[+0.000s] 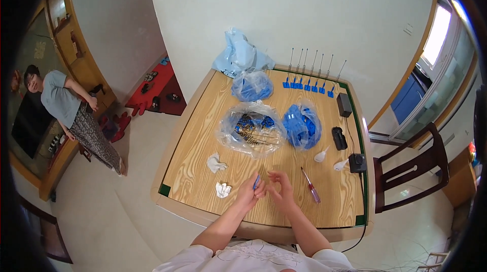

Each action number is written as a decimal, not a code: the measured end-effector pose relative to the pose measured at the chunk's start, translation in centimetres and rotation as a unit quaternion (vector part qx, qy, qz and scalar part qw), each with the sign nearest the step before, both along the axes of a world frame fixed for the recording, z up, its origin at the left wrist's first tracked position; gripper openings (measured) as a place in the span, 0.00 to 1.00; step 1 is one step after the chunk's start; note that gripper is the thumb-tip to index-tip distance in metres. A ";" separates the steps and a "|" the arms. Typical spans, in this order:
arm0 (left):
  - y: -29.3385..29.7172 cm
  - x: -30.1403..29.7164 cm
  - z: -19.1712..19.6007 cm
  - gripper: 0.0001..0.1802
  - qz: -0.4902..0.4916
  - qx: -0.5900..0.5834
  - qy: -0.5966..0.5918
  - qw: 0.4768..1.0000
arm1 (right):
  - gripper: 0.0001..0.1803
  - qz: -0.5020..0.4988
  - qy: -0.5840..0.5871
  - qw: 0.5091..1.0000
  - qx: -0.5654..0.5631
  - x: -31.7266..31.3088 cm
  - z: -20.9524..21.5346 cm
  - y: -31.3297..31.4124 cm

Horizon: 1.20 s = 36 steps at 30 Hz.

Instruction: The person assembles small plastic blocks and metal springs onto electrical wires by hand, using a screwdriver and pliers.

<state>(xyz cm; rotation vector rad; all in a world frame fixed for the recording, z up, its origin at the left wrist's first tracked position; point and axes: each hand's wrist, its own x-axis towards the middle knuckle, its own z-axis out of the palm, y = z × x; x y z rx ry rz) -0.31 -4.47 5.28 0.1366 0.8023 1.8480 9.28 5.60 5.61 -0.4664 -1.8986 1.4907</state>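
Note:
My left hand point(247, 195) is closed around a small blue plastic piece point(256, 182), whose end sticks up between the fingers. Just beside it my right hand point(282, 191) has its fingers loosely bent and apart, with nothing visible in them. Right of my hands lies a screwdriver point(311, 186) with a reddish clear handle. Beyond them, an open clear bag point(227, 137) holds dark coiled springs with thin rods and some blue pieces. Another clear bag point(303, 127) next to it is full of blue parts.
Several blue blocks point(307, 87) with upright spring rods stand in a row at the far right. Two crumpled white cloths point(216, 162) lie left. White nozzle bottles point(321, 156), a black case point(339, 138) and a corded black box point(357, 163) sit right. A person point(66, 99) stands far left.

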 end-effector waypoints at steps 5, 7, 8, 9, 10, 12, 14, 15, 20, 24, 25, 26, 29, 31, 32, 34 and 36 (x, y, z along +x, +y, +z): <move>0.5 0.6 -0.4 0.23 0.042 0.006 -0.013 0.999 | 0.29 0.000 0.026 0.978 0.205 -0.6 2.9 -1.9; 0.4 0.6 -0.6 0.23 0.037 0.036 -0.023 0.998 | 0.30 0.015 0.026 0.971 0.236 -0.9 2.5 -1.9; 0.4 0.5 -1.0 0.23 0.034 0.061 -0.026 0.997 | 0.30 0.015 0.027 0.971 0.238 -1.0 2.6 -2.0; 0.4 0.4 -1.6 0.22 0.031 0.086 -0.028 0.995 | 0.30 0.015 0.041 0.968 0.246 -1.0 2.7 -2.2; 0.6 -0.2 -2.7 0.22 0.034 0.088 -0.026 0.995 | 0.30 0.019 0.056 0.965 0.255 -1.2 2.7 -2.4; 0.9 -1.4 -4.5 0.22 0.034 0.306 0.305 0.901 | 0.30 0.020 0.054 0.964 0.258 -1.4 2.9 -3.0; 0.5 -0.2 -2.2 0.22 0.032 0.208 0.153 0.966 | 0.30 0.009 0.044 0.964 0.261 -1.3 2.8 -2.8; 0.3 0.2 -1.3 0.22 0.032 0.099 -0.002 0.995 | 0.30 0.007 0.054 0.964 0.260 -1.3 2.7 -2.7; -0.5 -0.1 -0.8 0.22 0.041 0.059 0.039 0.997 | 0.29 0.018 0.056 0.968 0.243 -1.2 3.0 -3.3; -0.3 0.2 0.5 0.21 0.090 0.002 0.020 0.996 | 0.27 0.018 0.044 0.973 0.226 -1.1 3.0 -3.4; -0.3 0.3 0.4 0.21 0.090 0.001 0.020 0.996 | 0.27 0.020 0.045 0.977 0.209 -1.1 3.0 -3.4; -0.3 0.3 0.4 0.21 0.094 0.014 0.019 0.995 | 0.27 0.020 0.044 0.977 0.208 -1.1 3.1 -3.5; -0.3 0.3 0.1 0.20 0.104 0.028 0.047 0.993 | 0.26 0.030 0.039 0.983 0.180 -1.1 3.2 -3.6; -0.3 0.4 0.1 0.20 0.109 0.030 0.076 0.991 | 0.23 0.057 0.054 0.991 0.111 -1.1 2.8 -3.6; -0.3 0.6 0.3 0.19 0.121 0.022 0.085 0.989 | 0.23 0.057 0.054 0.991 0.111 -1.1 2.9 -3.5; -0.3 0.7 0.3 0.19 0.133 0.014 0.093 0.987 | 0.21 0.064 0.056 0.990 0.110 -1.0 3.0 -3.4; -0.4 0.7 0.0 0.17 0.138 0.001 0.104 0.985 | 0.20 0.064 0.060 0.990 0.107 -1.0 2.8 -3.3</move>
